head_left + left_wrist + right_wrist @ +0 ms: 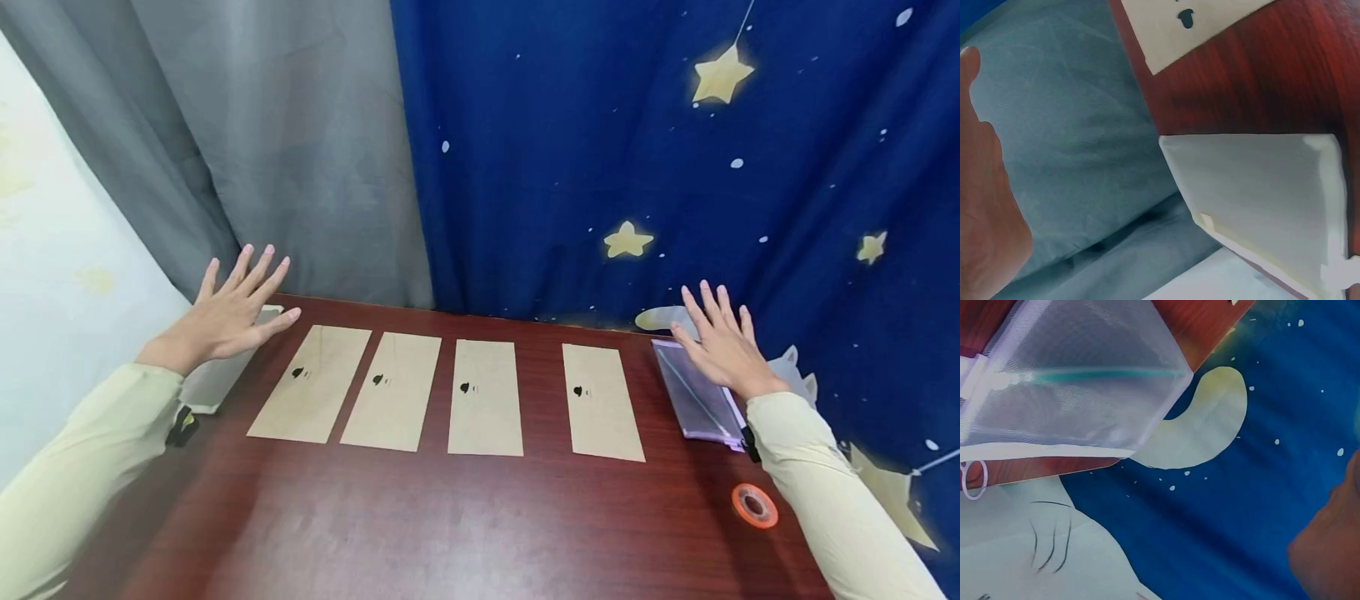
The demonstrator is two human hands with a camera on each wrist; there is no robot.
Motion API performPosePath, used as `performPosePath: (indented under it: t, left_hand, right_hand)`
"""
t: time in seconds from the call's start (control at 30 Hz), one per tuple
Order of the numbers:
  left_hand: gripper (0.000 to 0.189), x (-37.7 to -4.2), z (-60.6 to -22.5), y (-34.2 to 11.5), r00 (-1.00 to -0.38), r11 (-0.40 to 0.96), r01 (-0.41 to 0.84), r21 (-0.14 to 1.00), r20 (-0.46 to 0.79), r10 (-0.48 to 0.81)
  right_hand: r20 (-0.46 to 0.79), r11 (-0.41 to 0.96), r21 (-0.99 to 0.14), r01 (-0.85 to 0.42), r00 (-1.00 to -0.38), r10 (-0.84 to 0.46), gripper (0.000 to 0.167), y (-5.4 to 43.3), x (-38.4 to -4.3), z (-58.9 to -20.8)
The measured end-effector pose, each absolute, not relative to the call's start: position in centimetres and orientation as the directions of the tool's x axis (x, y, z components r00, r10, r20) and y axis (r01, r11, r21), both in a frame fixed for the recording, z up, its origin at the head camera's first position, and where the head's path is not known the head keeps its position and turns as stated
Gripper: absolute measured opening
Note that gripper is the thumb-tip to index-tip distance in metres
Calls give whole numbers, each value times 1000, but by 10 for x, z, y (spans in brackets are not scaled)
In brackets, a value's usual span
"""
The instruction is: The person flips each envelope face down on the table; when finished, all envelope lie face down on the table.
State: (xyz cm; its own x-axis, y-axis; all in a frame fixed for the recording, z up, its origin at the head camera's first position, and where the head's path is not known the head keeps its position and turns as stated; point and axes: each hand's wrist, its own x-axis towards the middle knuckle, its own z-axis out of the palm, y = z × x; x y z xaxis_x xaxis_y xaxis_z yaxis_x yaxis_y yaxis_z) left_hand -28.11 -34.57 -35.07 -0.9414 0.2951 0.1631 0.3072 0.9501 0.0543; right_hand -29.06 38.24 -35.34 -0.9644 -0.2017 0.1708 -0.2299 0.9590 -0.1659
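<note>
My left hand (228, 321) is raised with fingers spread over the table's far left, above a pale whitish flat case (1254, 194). Nothing is in it. On the other side, my right hand (722, 346) also hovers with straight, spread fingers, above a purple-edged mesh pouch (690, 392). In the right wrist view the pouch (1097, 400) shows a long greenish, thin thing inside; its kind is unclear. Between the hands lie several beige paper sheets in a row, such as the leftmost sheet (311, 383) and the rightmost sheet (602, 404), each bearing a small dark hat-like mark.
An orange roll of tape (754, 506) lies on the dark red wooden table (420, 525) near the right forearm. Behind the table hang a grey curtain (300, 150) and a blue curtain (555, 150) with stars. A white wall or cloth (67, 250) borders the left side.
</note>
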Motion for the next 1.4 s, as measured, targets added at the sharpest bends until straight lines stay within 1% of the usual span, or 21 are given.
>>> performPosePath:
  t: [0.13,0.2,0.4,0.47,0.53,0.67,0.73,0.8,0.9,0.97,1.0,1.07,1.13,1.2,1.27,1.33,1.4]
  left_hand:
    - [83,-279,-352,-345,-951,952,292,87,134,279]
    - [83,-277,-353,-343,-958,953,281,117,99,270]
    - [86,-266,-364,-338,-964,951,265,161,8,267]
    - [86,-261,-366,-337,-964,949,257,184,-14,264]
    - [84,-258,-366,-336,-964,942,249,226,-34,263]
    - [79,-255,-363,-331,-960,912,218,348,-89,264]
    - [77,-255,-361,-330,-957,888,194,418,-120,265]
    - [75,-254,-359,-328,-951,856,176,487,-140,275]
    - [72,-253,-357,-327,-942,792,164,588,-145,302]
    - [70,-253,-356,-327,-936,738,153,657,-143,321]
    - [70,-252,-356,-327,-935,715,136,686,-150,322]
    - [71,-251,-356,-327,-932,656,94,748,-166,323]
    - [76,-249,-357,-329,-930,596,40,802,-189,316]
    - [83,-248,-357,-331,-927,523,-18,852,-211,310]
    - [91,-247,-356,-334,-920,428,-92,899,-242,309]
    - [99,-247,-356,-337,-904,313,-192,930,-292,312]
    - [106,-247,-355,-340,-882,190,-310,932,-356,308]
  right_hand:
    - [165,952,-187,-243,-963,-213,73,375,-289,-357]
    - [170,943,-201,-265,-958,-232,73,366,-288,-360]
    - [215,894,-259,-366,-924,-316,70,318,-295,-368]
    - [205,877,-276,-392,-916,-345,69,299,-298,-371]
    - [199,862,-286,-418,-906,-374,68,281,-300,-372]
    - [244,825,-322,-465,-882,-402,68,252,-304,-366]
    - [276,794,-371,-482,-873,-401,69,238,-308,-361]
    - [285,748,-453,-485,-874,-393,69,224,-311,-356]
    - [249,654,-606,-453,-889,-384,69,202,-314,-352]
    - [196,556,-730,-398,-901,-388,69,185,-314,-349]
    - [166,472,-804,-361,-899,-406,70,175,-314,-348]
    - [104,269,-932,-244,-888,-447,74,157,-312,-346]
    - [54,35,-996,-82,-867,-495,80,139,-311,-345]
    - [3,-178,-978,111,-842,-540,88,123,-311,-346]
    - [-52,-324,-903,284,-818,-572,94,108,-312,-349]
    - [-130,-411,-792,450,-784,-607,99,94,-313,-355]
    - [-214,-454,-669,589,-737,-642,102,77,-315,-362]
